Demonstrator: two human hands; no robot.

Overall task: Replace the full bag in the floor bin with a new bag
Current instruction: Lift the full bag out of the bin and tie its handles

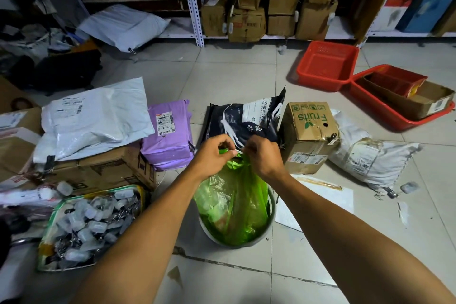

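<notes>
The translucent green plastic bag [233,207] sits in the round pale floor bin [271,207], its gathered neck drawn straight up to the hands, so its long axis runs upright from bin to fists. The left hand [214,153] and right hand [262,155] are close together directly above the bin, each pinching a green bag handle as if knotting them. Both are about equally near. Lifting out would go straight upward, beside the brown cardboard box [308,136].

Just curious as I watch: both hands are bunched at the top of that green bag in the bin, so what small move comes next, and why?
Probably pulling the knot tight. The left hand and right hand pinch the gathered top of the green bag, which still sits in the grey bin.
</notes>
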